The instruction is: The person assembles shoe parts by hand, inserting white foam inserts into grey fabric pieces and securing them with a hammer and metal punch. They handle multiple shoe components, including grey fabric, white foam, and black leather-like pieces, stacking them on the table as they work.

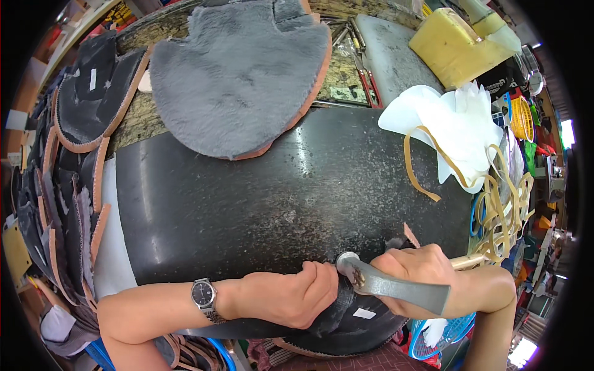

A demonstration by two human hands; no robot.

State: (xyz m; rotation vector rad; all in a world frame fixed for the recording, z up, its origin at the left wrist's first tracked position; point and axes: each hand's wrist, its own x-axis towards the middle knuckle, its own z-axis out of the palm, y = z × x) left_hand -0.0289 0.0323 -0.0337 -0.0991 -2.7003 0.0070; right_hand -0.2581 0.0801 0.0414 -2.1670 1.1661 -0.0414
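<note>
- Left hand (296, 298), wristwatch (203, 294) on its wrist, curled shut over the near edge of a dark, curved shoe-upper piece of black material (346, 312), pinning it against the lower rim of the desk.
- Right hand (416, 272) closed around the pale wooden handle of a steel shoemaker's hammer (390, 285); round hammer face (346, 258) just beside the left knuckles, touching or nearly touching the dark piece.
- Hammer's long axis running from the round face at upper left to the flat steel end at lower right; handle poking out to the right past the right hand.
- Dark piece directly under and between both hands, left fingers (327, 281) nearer to the struck spot.
- Black, scuffed, glossy desk top (278, 198) bare in the middle.
- Farther back, a grey fleece lining piece with an orange edge (241, 74); at left, a stack of dark cut pieces with tan trim (68, 185).
- At right, white translucent plastic sheets (451, 123), tan rubber bands (495, 204), a yellow foam block (451, 46).
- Crowded workshop clutter around the rim.
</note>
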